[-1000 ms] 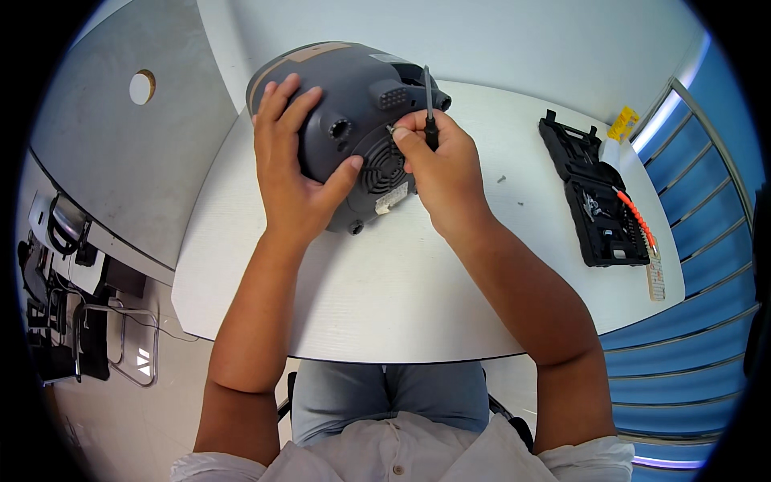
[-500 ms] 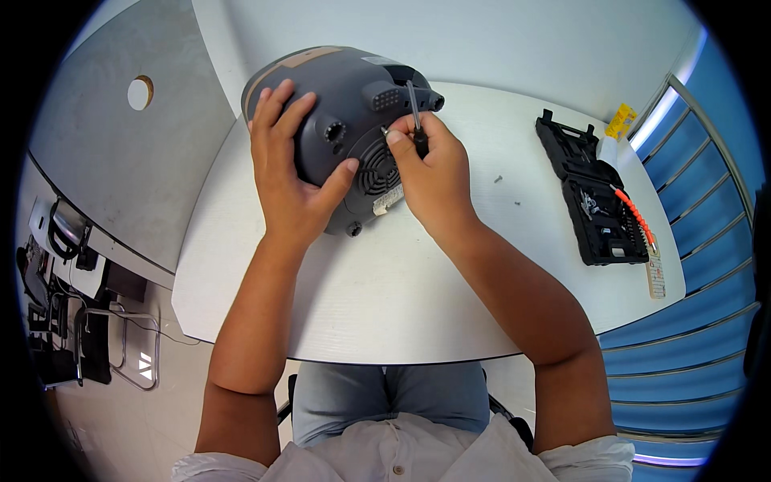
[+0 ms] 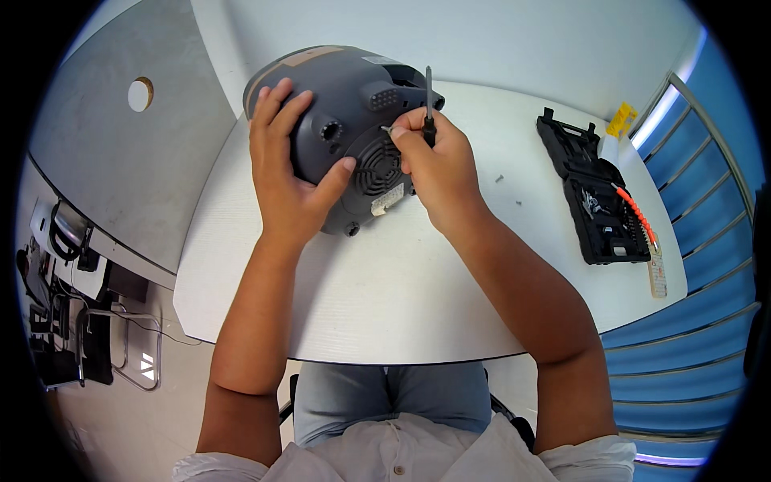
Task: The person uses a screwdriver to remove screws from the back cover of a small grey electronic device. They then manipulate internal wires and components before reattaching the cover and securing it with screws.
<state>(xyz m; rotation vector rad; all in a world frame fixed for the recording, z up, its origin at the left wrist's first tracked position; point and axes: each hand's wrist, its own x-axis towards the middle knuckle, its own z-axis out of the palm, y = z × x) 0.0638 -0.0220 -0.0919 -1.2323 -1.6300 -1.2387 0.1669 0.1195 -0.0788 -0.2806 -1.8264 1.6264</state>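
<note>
A rounded dark grey appliance (image 3: 353,88) lies on its side on the table, its underside with a round vent grille (image 3: 377,165) and stubby feet turned toward me. My left hand (image 3: 289,161) is spread over its left side, fingers on top and thumb beside the grille. With thumb and forefinger, my right hand (image 3: 438,157) pinches a small screw (image 3: 386,128) at the underside just above the grille. A screwdriver (image 3: 429,100) is tucked in the same hand, its metal tip pointing up and away. Its handle is mostly hidden by the fingers.
Two loose screws (image 3: 499,178) lie on the white table (image 3: 385,297) right of the appliance. Farther right is an open black tool case (image 3: 590,193) with bits and an orange flexible shaft (image 3: 634,215). A yellow-and-white object (image 3: 620,122) stands behind it. Metal railing (image 3: 707,201) borders the right side.
My right hand has shifted slightly right. The screwdriver has swung right and its tip now stands clear of the appliance's opening. My left hand stays on the appliance.
</note>
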